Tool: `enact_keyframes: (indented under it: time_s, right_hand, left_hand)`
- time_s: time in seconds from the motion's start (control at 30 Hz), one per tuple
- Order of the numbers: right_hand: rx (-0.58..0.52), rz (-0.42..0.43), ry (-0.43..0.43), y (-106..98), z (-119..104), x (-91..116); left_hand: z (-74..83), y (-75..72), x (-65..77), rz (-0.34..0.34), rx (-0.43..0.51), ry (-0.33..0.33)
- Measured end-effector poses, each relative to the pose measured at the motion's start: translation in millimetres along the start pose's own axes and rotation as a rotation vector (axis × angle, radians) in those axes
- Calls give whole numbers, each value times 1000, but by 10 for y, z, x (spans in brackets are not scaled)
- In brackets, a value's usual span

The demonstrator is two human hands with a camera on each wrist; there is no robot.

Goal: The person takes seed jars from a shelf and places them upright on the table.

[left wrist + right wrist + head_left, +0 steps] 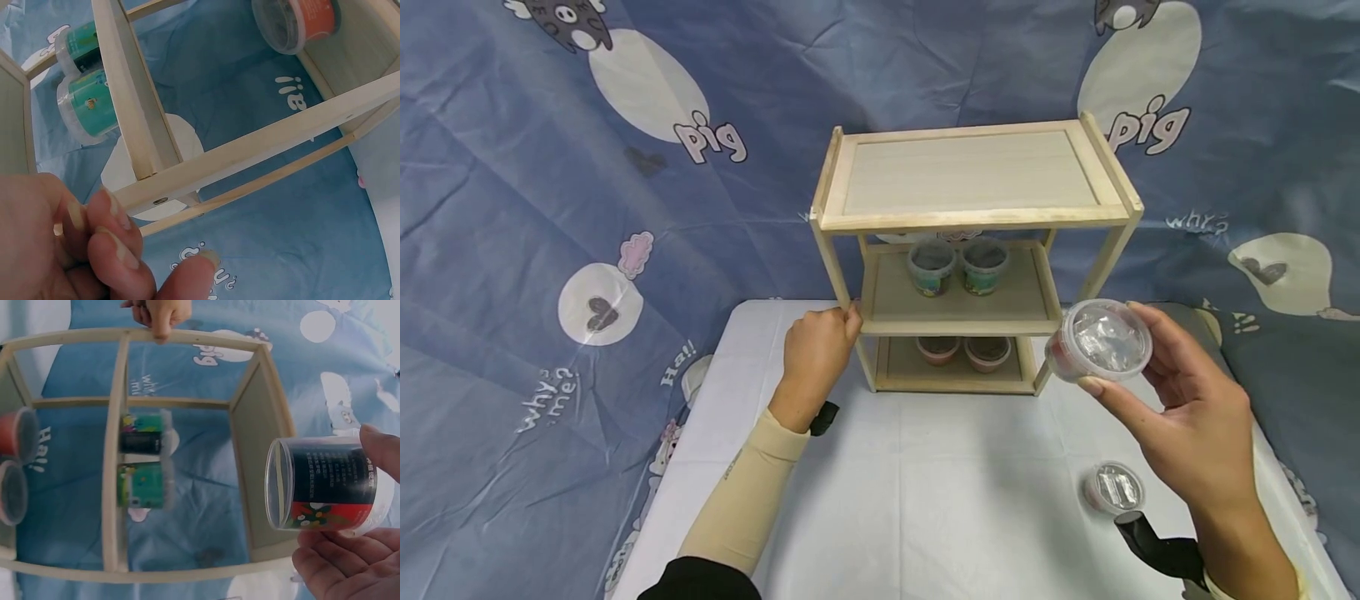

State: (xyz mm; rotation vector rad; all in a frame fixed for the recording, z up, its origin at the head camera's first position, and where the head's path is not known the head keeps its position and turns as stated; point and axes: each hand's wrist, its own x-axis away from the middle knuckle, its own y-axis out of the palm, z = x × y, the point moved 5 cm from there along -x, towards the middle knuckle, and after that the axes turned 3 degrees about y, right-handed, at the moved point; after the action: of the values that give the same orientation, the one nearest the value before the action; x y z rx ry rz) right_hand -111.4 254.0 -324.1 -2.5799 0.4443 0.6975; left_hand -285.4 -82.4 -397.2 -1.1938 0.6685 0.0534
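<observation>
My right hand (1202, 417) holds a clear plastic tub (1101, 342) between thumb and fingers, right of the wooden shelf (970, 218). Its dark and red label faces the right wrist view. My left hand (820, 354) grips the shelf's left front post at middle-board height; its curled fingers (119, 250) show in the left wrist view. Two green-labelled tubs (144, 484) stand side by side on the middle board. Below them, two reddish tubs (988, 352) sit on the bottom board, partly hidden by the board above.
Another lidded tub (1114, 488) stands on the white table (925, 500), below my right hand. Blue printed cloth (880, 67) hangs behind the shelf and down the left side. A grey cloth surface (1300, 392) lies to the right.
</observation>
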Motion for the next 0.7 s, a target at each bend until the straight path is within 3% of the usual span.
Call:
enact_keyframes:
  time_s: [0.2, 0.43, 0.7]
  right_hand:
    - [-6, -18, 9, -7, 106, 109]
    - [24, -66, 103, -5, 264, 276]
    - [18, -98, 147, 17, 450, 473]
  left_hand:
    - [2, -1, 7, 1, -1, -5]
    - [-3, 21, 6, -29, 3, -10]
    - [-4, 27, 1, -17, -4, -14]
